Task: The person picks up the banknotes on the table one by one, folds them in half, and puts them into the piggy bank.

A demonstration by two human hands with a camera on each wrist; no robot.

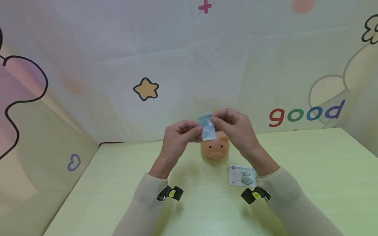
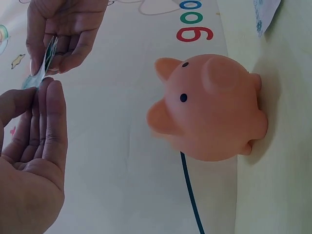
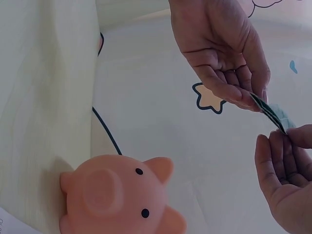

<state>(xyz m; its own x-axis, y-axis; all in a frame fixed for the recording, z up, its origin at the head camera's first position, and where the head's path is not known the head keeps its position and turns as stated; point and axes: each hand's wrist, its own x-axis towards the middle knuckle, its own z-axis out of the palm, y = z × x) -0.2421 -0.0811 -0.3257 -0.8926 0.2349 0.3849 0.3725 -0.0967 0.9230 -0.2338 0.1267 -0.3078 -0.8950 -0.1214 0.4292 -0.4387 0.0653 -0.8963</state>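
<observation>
A folded greenish banknote (image 1: 208, 127) is held up between both hands, above an orange piggy bank (image 1: 215, 148). My left hand (image 1: 178, 137) pinches its left side between thumb and fingers. At the upper right edge, my right hand (image 1: 237, 129) pinches the same note. The wrist views show the note edge-on, its folded layers slightly parted. The piggy bank (image 2: 209, 107) stands on the table below, facing me, and touches neither hand. Its top is partly hidden by the note and hands in the head view.
A flat banknote marked 50 (image 1: 242, 176) lies on the pale table (image 1: 200, 209), partly behind the right wrist. A printed cloth backdrop (image 1: 177, 39) rises behind the table's far edge. Black straps with small boxes sit on both sleeves.
</observation>
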